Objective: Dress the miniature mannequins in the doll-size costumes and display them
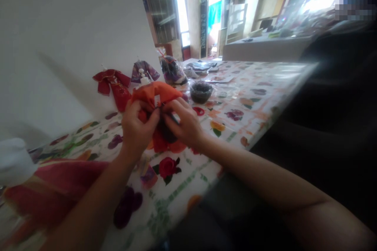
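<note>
A small orange garment is between my hands, low over the table. My left hand pinches its edge with thumb and fingertips. From the other side my right hand grips the same cloth, its fingertips almost meeting the left ones. A dark part shows under my right fingers; I cannot make out what it is. Red-orange cloth hangs below. Just behind the garment stands a white knobbed object, partly covered by it.
Against the white wall are a small red dress and a purple patterned one. A dark bowl, a plastic-wrapped item and a red ring are beyond my hands. Pink cloth lies left on the flowered tablecloth.
</note>
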`<state>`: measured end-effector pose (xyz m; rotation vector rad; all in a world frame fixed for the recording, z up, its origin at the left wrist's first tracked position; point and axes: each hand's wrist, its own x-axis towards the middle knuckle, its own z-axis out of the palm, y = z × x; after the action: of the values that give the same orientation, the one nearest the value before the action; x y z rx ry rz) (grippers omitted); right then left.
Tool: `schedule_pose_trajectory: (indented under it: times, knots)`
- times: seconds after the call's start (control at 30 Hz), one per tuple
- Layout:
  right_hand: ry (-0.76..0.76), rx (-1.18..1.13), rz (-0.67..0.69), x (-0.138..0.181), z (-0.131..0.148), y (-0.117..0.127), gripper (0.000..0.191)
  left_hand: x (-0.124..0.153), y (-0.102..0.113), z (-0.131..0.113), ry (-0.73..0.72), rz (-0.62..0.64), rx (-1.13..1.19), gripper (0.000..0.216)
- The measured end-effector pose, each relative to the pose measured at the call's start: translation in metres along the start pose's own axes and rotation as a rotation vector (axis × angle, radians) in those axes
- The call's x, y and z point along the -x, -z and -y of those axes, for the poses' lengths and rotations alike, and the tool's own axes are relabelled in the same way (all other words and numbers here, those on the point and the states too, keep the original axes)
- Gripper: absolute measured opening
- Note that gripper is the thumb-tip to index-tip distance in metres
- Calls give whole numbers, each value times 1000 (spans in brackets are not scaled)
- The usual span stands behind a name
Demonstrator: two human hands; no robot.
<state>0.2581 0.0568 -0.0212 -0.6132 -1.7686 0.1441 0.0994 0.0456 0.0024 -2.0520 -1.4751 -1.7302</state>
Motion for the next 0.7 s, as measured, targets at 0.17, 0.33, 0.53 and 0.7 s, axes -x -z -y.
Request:
schedule_pose_trajectory:
  times: [0.17,0.33,0.53,0.7]
  knots:
    - [-22,-51,-20,-1,1,0,6,0,2,2,19,12,24,16]
    - [-56,-29,-21,-3,3,0,6,0,2,0,12,16,19,16]
    - [39,235,-72,-2,1,-3,10,0,2,-3,-5,7,0,16]
    - [122,255,-76,3,-4,-5,11,0,2,-3,1,14,10,16]
